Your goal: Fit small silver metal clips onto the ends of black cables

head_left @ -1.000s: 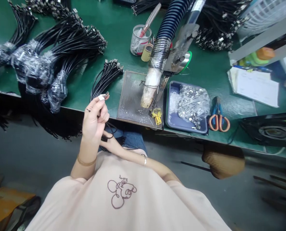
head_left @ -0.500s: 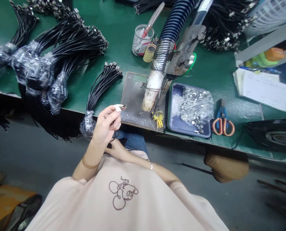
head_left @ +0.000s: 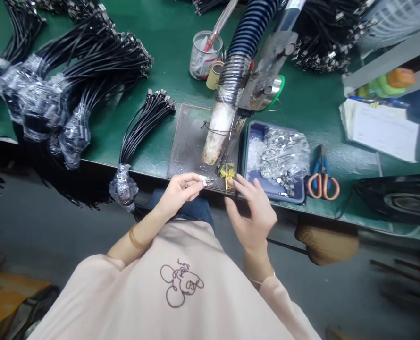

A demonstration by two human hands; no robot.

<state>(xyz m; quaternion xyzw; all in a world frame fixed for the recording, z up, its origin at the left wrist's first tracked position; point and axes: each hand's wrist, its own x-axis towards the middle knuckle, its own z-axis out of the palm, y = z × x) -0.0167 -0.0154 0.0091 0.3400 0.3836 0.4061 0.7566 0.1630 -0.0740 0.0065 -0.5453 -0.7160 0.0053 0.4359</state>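
Observation:
Thumb and fingertips of my left hand [head_left: 181, 193] pinch a small metal-tipped cable connector [head_left: 210, 181] at the front edge of the dark work plate [head_left: 187, 137]. Something white wraps a fingertip there; most of the cable is hidden. My right hand [head_left: 252, 212] is open, palm down, with fingers spread. Its fingertips hover at, or touch, a small yellow fixture [head_left: 228, 174] on the plate's front edge; I cannot tell which. Above the plate hangs the white nozzle [head_left: 217, 130] of a ribbed hose, beside a worn metal bracket [head_left: 263, 75].
A blue tray [head_left: 249, 182] with bagged metal parts and orange-handled cutters [head_left: 323, 182] lie to the right. Wrapped black cable bundles [head_left: 100, 61] cover the left, with a smaller bundle [head_left: 142, 123] nearer. Behind stands a cup [head_left: 201, 66]; papers [head_left: 382, 127] lie at right.
My left hand has moved right and slightly down with the connector, closer to the yellow fixture. My right hand has come up from my lap to the fixture, its fingers now spread.

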